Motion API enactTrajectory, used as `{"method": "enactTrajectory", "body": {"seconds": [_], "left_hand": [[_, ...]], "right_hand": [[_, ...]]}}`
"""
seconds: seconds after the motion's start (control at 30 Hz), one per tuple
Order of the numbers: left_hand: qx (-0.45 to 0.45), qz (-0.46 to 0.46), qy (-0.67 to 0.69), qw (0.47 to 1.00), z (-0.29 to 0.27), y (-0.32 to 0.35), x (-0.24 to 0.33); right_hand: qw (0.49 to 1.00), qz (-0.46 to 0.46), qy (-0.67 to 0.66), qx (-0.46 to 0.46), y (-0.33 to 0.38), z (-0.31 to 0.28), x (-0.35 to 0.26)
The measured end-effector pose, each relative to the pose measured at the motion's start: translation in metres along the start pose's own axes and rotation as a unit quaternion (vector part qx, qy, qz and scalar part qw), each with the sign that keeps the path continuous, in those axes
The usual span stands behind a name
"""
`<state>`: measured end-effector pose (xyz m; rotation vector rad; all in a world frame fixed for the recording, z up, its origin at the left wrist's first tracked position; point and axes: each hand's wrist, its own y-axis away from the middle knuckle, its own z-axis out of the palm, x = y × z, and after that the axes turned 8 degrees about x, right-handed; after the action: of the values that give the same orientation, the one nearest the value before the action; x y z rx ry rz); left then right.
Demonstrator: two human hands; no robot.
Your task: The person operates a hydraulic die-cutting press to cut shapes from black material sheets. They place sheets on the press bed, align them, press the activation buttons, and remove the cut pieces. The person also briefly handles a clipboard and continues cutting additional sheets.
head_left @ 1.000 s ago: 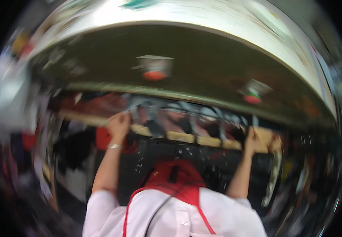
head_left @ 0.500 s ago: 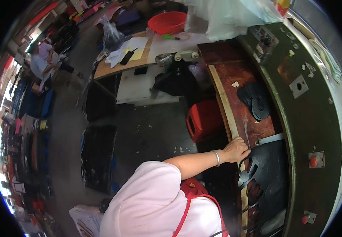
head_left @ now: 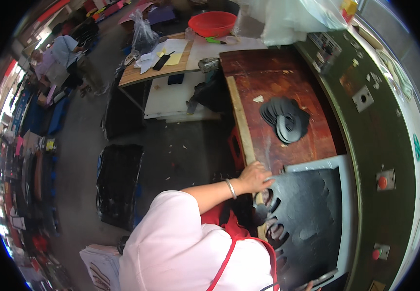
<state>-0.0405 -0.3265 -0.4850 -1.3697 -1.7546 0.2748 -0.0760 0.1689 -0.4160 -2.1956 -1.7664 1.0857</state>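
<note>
My left hand (head_left: pixel 255 177), with a bangle at the wrist, has its fingers curled over the pale wooden front edge of a reddish-brown board (head_left: pixel 287 80), beside a corner of a black sheet (head_left: pixel 307 208). The sheet lies over the near part of the board, and curved shapes are cut out along its left side. A little of my right hand (head_left: pixel 310 286) shows at the bottom edge, its fingertips against a thin grey metal piece (head_left: pixel 324 278); the rest is out of view. Farther back on the board rests a fanned stack of dark curved cut pieces (head_left: pixel 285 119).
A green machine body (head_left: pixel 365 160) with red buttons runs along the right. Behind stands a table (head_left: pixel 171 70) with papers, a phone and a red basin (head_left: pixel 212 23). A black-wrapped bundle (head_left: pixel 120 186) lies on the floor to the left. Two people stand far left.
The board, with the black sheet and the cut pieces, has slid left toward me along with my left hand. A pale plate edge now shows beyond the sheet. My right fingertips have come into view.
</note>
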Motion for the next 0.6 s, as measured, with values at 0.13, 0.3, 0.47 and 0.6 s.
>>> {"method": "enactTrajectory", "body": {"seconds": [0.13, 0.3, 0.47, 0.6], "left_hand": [[-0.050, -0.005, -0.013, 0.999, -0.025, 0.014, -0.008], [-0.112, 0.024, 0.057, 0.992, -0.067, 0.036, -0.020], [-0.190, 0.130, -0.057, 0.972, -0.089, 0.002, -0.021], [-0.081, -0.001, 0.032, 0.996, -0.034, -0.039, 0.031]], "right_hand": [[0.984, 0.113, -0.062, 0.121, 0.018, -0.037, 0.062], [0.984, 0.109, 0.133, 0.039, 0.044, -0.087, 0.116], [0.963, 0.119, 0.242, -0.014, 0.089, -0.091, 0.105], [0.978, 0.206, 0.006, 0.030, 0.112, -0.089, 0.082]]}}
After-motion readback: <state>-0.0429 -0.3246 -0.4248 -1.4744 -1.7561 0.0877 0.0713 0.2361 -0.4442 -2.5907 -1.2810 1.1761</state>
